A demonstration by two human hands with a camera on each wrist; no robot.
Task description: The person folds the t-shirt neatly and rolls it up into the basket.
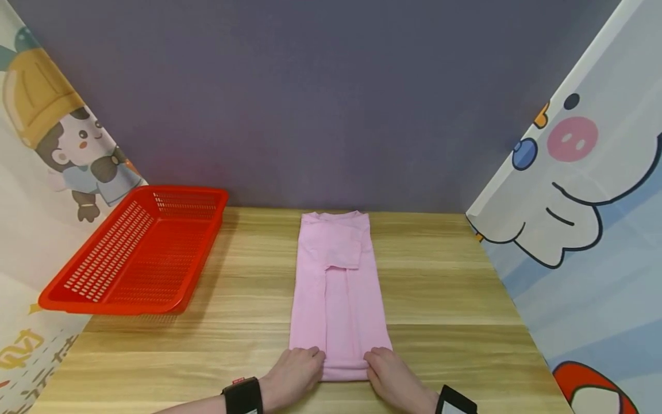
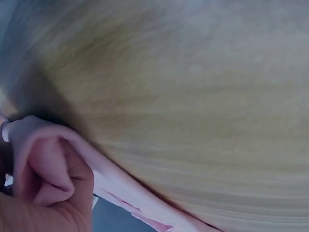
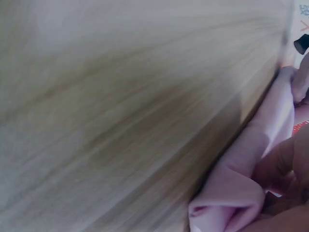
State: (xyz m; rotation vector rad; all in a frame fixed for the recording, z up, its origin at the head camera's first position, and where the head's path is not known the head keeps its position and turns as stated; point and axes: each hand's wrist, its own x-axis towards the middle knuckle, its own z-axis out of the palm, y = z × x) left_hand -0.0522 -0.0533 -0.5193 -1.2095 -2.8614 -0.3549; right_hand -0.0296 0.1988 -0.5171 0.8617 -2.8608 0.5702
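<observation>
A pink shirt (image 1: 338,299), folded lengthwise into a long narrow strip, lies on the wooden table. Its collar points to the far side, and a sleeve is folded across its upper part. At the near end the cloth is turned over into a small roll (image 1: 345,371). My left hand (image 1: 295,371) grips the left end of this roll, and my right hand (image 1: 395,376) holds the right end. In the left wrist view the thumb and fingers curl around the rolled pink cloth (image 2: 46,159). The right wrist view shows fingers (image 3: 280,164) on the roll's other end.
A red plastic basket (image 1: 207,253) with slotted sides stands at the left of the table (image 1: 434,287). A dark grey panel (image 1: 331,103) rises behind the table's back edge. Sheets printed with cartoon figures hang at the left and right.
</observation>
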